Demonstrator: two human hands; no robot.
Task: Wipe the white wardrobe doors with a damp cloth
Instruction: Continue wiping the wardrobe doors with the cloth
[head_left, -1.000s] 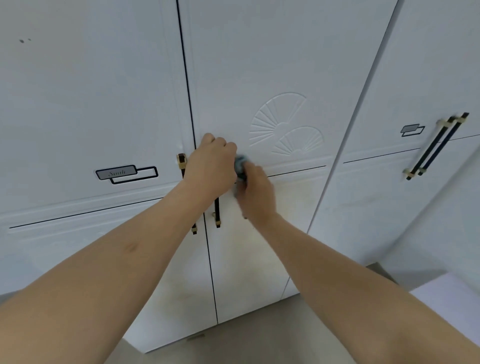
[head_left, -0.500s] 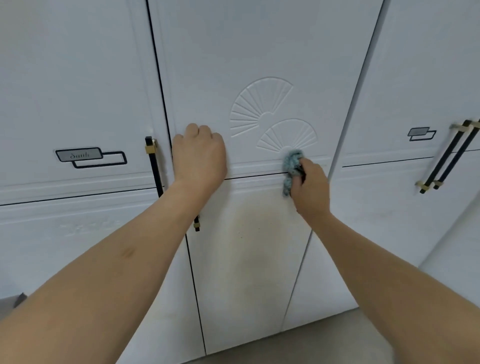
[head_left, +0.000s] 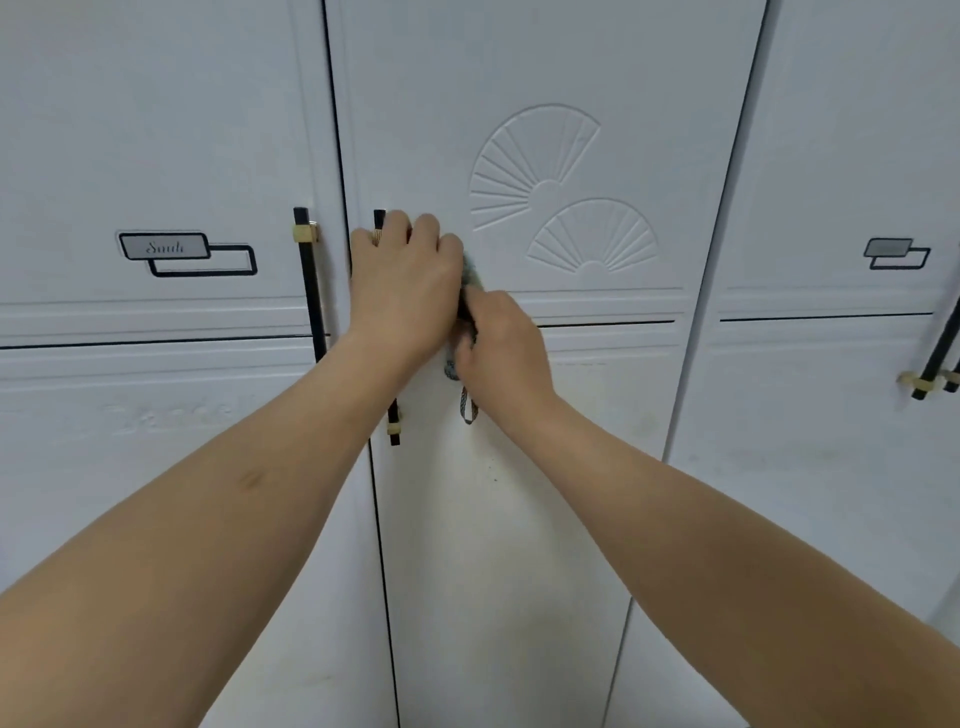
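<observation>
Wiping is under way on the middle wardrobe door (head_left: 597, 67), approx mid-height. Far left, a name badge (head_left: 165, 246) sits on the left door (head_left: 156, 130), w/ a black handle (head_left: 310, 291) beside the gap. Left hand (head_left: 402, 291) rests on the middle door's handle (head_left: 379, 221), fingers curled over its top. Touching it on the right, right hand (head_left: 501, 345) clenches the damp cloth (head_left: 470, 273) vs. the panel, just left of the fan relief (head_left: 563, 192); a loop dangles below. Next move prob. calls for a firm stroke down over the yellowish smudges (head_left: 498, 493), w/ the other hand steadying the door.
</observation>
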